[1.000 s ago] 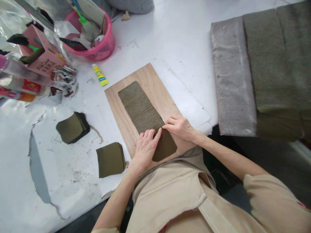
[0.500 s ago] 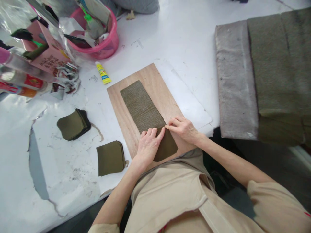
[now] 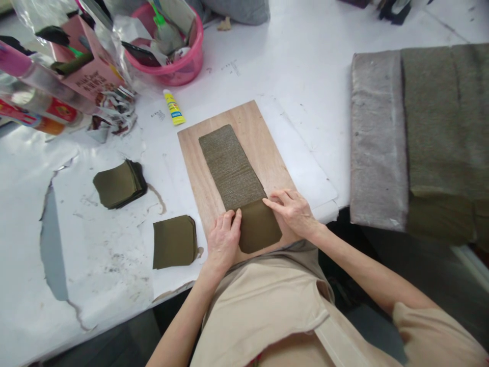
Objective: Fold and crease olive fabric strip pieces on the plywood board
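Board (image 3: 248, 122) is set mid-frame on the white tabletop (image 3: 298, 66), tilted in view. Textured olive strip (image 3: 233, 165) is laid lengthwise on it; smooth olive piece (image 3: 260, 224) is placed at the strip's near end, just below center of frame, with a straight line seen where the two meet. Left hand (image 3: 222, 238) is laid open at the left end of that line, fingertips and thumb tip rested by the smooth piece's corner. Right hand (image 3: 293, 210) is held at the line's right end, index tip put on the corner; whether the edge is pinched can't be told. Two stacks of olive pieces are kept left of the board: upper stack (image 3: 117, 184), lower stack (image 3: 173, 242). Yellow tube (image 3: 174, 108) is left above the board's upper-left corner. Pink basket (image 3: 179, 77) is parked upper left, filled with odds and ends. Padded block (image 3: 376, 140) is seen at right.
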### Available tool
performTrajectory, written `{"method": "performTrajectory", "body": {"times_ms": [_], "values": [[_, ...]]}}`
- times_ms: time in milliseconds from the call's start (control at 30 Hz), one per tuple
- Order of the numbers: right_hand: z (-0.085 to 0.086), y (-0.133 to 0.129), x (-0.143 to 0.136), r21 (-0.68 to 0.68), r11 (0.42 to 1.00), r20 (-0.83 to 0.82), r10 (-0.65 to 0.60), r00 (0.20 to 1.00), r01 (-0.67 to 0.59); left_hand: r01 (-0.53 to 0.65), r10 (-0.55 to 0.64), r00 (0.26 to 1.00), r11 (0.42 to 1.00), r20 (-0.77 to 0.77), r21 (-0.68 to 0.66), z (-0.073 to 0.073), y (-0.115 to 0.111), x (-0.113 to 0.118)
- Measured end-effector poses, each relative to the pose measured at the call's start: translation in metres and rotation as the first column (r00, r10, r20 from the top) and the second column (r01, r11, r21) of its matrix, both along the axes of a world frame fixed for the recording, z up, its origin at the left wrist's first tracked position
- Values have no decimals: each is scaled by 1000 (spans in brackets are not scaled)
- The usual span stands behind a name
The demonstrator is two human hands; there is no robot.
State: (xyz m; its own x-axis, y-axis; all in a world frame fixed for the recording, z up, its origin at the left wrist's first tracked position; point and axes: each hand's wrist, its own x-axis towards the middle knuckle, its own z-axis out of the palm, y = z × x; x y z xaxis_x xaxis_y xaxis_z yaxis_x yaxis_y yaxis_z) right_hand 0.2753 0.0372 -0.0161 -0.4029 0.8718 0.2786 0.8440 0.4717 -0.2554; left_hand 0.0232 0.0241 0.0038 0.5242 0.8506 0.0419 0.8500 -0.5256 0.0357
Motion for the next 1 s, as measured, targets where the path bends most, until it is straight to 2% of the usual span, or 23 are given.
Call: {"method": "performTrajectory", "body": {"times_ms": [133,300,400,533,733,900,967,1000], "values": [[0,-1,2,-44,999,-55,-25,998,23,-114,111,988,993,106,26,-5,-8,-18],[13,5,-5,-117,990,-235,-110,966,84,-192,204,913,979,352,-70,-3,-9,-30],[25,12,-18,-146,989,-175,-46,983,21,-218,244,873,970,421,-110,0,-7,-27],[33,25,-32,-223,974,6,43,999,-41,-173,191,895,982,403,-81,2,-3,-16],[36,42,-33,-388,919,-34,55,998,-64,-101,104,931,994,349,-28,0,7,1],[47,37,-34,-262,955,48,160,986,-143,-51,58,951,998,304,-32,8,16,13],[53,29,-34,-239,949,14,213,977,-204,-11,18,955,1000,296,-23,11,19,17],[54,25,-33,-258,940,-54,218,974,-225,21,-14,955,1000,295,-23,12,20,19]]}}
